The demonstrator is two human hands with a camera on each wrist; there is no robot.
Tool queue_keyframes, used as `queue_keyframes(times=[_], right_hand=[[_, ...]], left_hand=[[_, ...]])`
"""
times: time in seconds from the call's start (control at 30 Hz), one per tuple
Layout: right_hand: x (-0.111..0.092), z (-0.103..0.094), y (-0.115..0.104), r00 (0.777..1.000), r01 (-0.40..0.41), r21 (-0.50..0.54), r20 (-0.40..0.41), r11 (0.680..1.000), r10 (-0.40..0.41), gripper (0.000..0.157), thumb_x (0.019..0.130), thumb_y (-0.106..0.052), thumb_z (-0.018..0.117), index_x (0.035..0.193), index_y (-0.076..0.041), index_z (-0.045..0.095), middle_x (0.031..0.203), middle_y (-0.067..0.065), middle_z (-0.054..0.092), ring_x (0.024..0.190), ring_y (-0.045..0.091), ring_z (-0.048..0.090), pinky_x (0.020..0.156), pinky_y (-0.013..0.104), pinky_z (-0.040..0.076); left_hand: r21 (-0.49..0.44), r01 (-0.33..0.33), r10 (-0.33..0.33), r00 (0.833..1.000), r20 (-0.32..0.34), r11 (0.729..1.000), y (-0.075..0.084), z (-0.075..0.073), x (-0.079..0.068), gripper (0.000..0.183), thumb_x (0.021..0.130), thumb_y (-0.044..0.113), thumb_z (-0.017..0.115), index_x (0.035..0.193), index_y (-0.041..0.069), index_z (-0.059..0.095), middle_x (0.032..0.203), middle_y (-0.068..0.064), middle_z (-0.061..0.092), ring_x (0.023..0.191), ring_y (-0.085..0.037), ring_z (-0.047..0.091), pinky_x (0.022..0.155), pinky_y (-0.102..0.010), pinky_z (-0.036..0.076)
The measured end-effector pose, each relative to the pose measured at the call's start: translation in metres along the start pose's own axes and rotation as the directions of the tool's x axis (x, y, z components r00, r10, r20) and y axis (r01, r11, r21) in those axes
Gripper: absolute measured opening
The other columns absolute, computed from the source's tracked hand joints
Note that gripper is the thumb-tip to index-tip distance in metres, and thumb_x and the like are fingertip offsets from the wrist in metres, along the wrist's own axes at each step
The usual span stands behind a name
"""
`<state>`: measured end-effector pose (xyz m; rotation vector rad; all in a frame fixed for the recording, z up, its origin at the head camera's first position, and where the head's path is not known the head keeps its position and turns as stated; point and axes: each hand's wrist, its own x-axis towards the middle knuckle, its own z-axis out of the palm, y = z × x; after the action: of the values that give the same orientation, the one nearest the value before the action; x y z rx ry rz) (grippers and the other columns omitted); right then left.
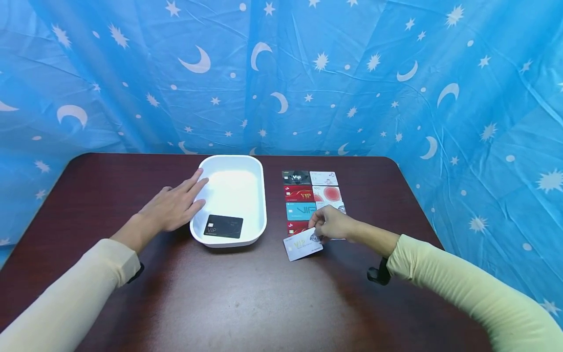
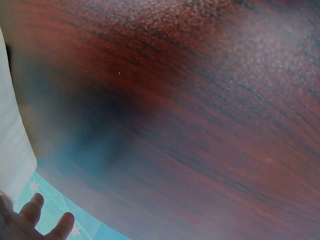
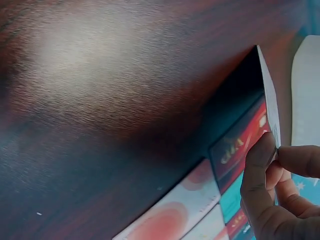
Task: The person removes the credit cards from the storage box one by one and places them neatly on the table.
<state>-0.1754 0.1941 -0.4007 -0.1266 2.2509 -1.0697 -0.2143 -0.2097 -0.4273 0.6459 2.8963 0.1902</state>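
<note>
My right hand (image 1: 333, 222) pinches a white VIP card (image 1: 300, 247) by its right edge between thumb and finger. Seen from the right wrist, the held card (image 3: 270, 95) is nearly edge-on, tilted above a red VIP card (image 3: 242, 142) in the rows. My left hand (image 1: 173, 205) rests with extended fingers on the left rim of a white tray (image 1: 265, 195). Inside the tray, near its front, lies a black VIP card (image 1: 228, 226). In the left wrist view only part of the left hand (image 2: 45, 220) shows, beside the tray's side.
Two columns of cards lie right of the tray: black (image 1: 295, 177), red (image 1: 299, 193) and teal (image 1: 300, 211) ones at left, white ones (image 1: 324, 178) at right. The right hand hides some. A blue star-patterned curtain (image 1: 281, 73) hangs behind the dark wooden table (image 1: 246, 303).
</note>
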Motion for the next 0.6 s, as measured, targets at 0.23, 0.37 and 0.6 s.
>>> queue_keyframes(times=[0.23,0.37,0.6], right_hand=[[-0.002,0.001,0.016,1.0,0.014,-0.002,0.028,1.0,-0.014,0.008,0.088,0.006,0.064,0.095,0.006,0.062,0.092,0.014,0.065,0.083,0.022,0.062,0.066,0.032,0.059],[-0.003,0.002,0.022,1.0,0.002,-0.004,0.019,1.0,-0.002,0.01,0.088,0.004,0.066,0.096,0.006,0.062,0.094,0.014,0.065,0.084,0.022,0.063,0.068,0.033,0.06],[-0.005,0.004,0.029,1.0,-0.006,0.021,0.01,1.0,0.006,0.012,0.087,0.004,0.067,0.097,0.006,0.06,0.096,0.015,0.062,0.086,0.022,0.064,0.069,0.035,0.061]], left_hand=[[0.002,0.0,0.0,1.0,-0.006,1.0,0.0,0.001,0.0,0.068,0.104,0.041,0.04,0.159,0.008,0.019,0.166,-0.017,0.007,0.145,-0.042,0.027,0.103,-0.073,0.032],[-0.003,0.002,-0.002,1.0,-0.001,1.0,0.0,0.0,-0.001,0.068,0.104,0.041,0.04,0.159,0.008,0.02,0.166,-0.018,0.007,0.145,-0.042,0.027,0.103,-0.074,0.03],[-0.003,-0.001,0.001,1.0,-0.003,1.0,0.0,0.0,-0.001,0.068,0.104,0.042,0.039,0.159,0.008,0.019,0.166,-0.017,0.006,0.145,-0.042,0.027,0.103,-0.073,0.031]])
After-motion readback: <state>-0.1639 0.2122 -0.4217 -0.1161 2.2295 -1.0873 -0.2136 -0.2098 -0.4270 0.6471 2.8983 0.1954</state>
